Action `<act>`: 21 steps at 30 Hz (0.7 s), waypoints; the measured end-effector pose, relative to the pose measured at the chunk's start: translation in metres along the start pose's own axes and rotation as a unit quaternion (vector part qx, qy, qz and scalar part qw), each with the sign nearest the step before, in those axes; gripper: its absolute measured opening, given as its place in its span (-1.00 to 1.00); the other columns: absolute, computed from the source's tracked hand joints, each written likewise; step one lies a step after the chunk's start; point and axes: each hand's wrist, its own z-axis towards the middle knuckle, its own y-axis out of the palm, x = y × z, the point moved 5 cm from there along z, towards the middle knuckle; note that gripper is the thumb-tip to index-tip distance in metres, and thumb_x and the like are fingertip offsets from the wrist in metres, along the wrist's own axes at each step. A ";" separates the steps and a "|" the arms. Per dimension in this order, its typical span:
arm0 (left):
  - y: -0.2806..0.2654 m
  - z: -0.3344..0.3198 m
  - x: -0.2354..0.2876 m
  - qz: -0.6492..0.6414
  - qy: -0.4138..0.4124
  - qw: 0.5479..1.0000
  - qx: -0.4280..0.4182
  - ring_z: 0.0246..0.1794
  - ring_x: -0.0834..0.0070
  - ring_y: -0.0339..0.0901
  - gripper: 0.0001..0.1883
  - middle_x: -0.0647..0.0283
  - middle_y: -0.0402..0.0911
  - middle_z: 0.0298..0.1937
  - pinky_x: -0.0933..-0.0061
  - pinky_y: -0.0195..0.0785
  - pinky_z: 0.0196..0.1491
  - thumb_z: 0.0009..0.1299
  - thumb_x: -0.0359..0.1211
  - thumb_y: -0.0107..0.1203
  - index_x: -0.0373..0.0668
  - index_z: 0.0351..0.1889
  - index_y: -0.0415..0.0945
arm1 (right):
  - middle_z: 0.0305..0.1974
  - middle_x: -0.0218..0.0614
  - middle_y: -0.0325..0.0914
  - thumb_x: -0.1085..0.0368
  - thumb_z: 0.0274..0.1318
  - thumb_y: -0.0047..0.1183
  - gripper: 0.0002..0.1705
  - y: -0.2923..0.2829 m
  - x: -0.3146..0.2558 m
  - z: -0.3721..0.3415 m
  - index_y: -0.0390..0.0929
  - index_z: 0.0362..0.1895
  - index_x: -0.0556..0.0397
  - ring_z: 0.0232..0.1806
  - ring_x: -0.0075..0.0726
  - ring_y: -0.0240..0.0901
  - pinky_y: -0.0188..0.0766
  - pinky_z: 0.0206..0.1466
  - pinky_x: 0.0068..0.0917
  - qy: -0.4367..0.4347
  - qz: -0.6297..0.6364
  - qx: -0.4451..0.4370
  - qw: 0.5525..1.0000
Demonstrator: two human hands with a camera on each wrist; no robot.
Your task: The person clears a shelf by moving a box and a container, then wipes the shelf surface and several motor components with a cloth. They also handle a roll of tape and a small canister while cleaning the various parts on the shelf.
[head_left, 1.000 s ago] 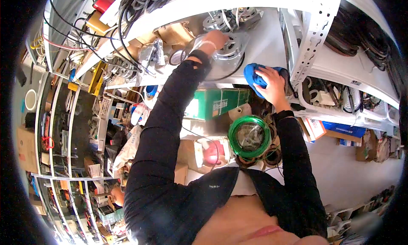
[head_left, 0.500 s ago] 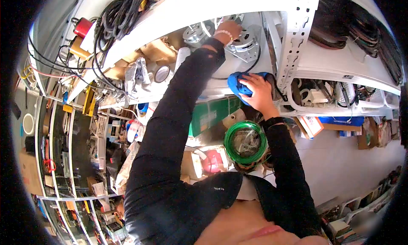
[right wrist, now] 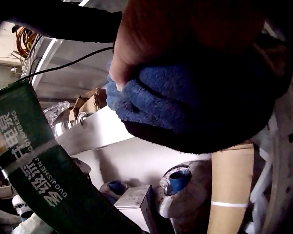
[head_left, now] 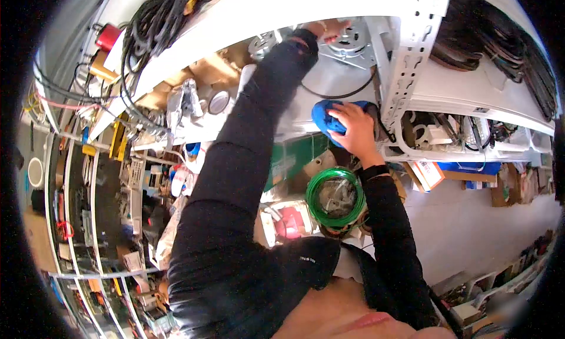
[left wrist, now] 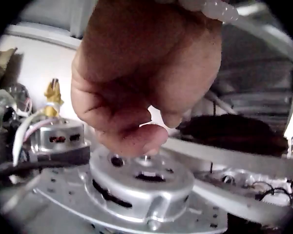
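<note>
On the white shelf (head_left: 341,83), my left hand (left wrist: 146,73) is at a silvery electric motor (left wrist: 141,190) on a flat metal plate. Its fingers curl over the middle of the motor's top, where a shaft stub shows just under one fingertip; the rest of the shaft is hidden. Near the shelf's front edge my right hand (head_left: 356,130) grips a bunched blue fuzzy cloth (right wrist: 154,97) with a dark side, its thumb sunk into the fabric. A second motor (left wrist: 61,134), with yellow tape on its upright shaft, stands left of the first.
A perforated white post (head_left: 406,62) rises right of the motor. Below the shelf are a green box (head_left: 288,162) and a coil of green wire (head_left: 335,221). Black cables (head_left: 156,33) hang at upper left; a tape roll (head_left: 219,102) lies on the shelf. A black cord (head_left: 347,96) curves along it.
My left hand and the motor have shifted right and farther back on the shelf, toward the post. My right hand keeps hold of the blue cloth near the shelf's edge.
</note>
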 end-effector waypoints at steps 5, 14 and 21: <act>-0.048 -0.065 -0.060 0.065 -0.084 0.992 -0.075 -0.73 0.58 0.44 -0.48 0.29 0.54 -0.65 0.53 0.39 -0.60 0.44 0.04 -0.05 -0.22 -0.50 0.58 | 0.12 -0.48 0.47 0.09 -0.23 0.28 -0.42 0.003 0.000 0.000 0.53 0.03 -0.29 0.20 -0.23 0.31 0.28 0.06 -0.10 -0.017 0.003 0.030 0.999; 0.040 -0.115 -0.194 0.195 -0.151 0.958 -0.148 -0.46 0.37 0.63 -0.71 0.14 0.67 -0.43 0.37 0.53 -0.40 0.29 -0.19 0.04 -0.21 -0.42 0.64 | 0.12 -0.50 0.48 0.08 -0.25 0.31 -0.40 0.007 0.002 0.002 0.53 0.04 -0.30 0.21 -0.25 0.30 0.26 0.10 -0.08 -0.010 -0.007 0.025 1.000; 0.074 -0.084 -0.227 0.378 0.046 0.916 -0.128 -0.61 0.42 0.56 -0.55 0.22 0.58 -0.68 0.28 0.40 -0.49 0.20 0.00 0.05 -0.15 -0.70 0.61 | 0.12 -0.50 0.47 0.09 -0.25 0.32 -0.39 0.007 0.005 0.001 0.53 0.05 -0.31 0.22 -0.25 0.30 0.25 0.11 -0.08 -0.011 0.006 0.025 1.000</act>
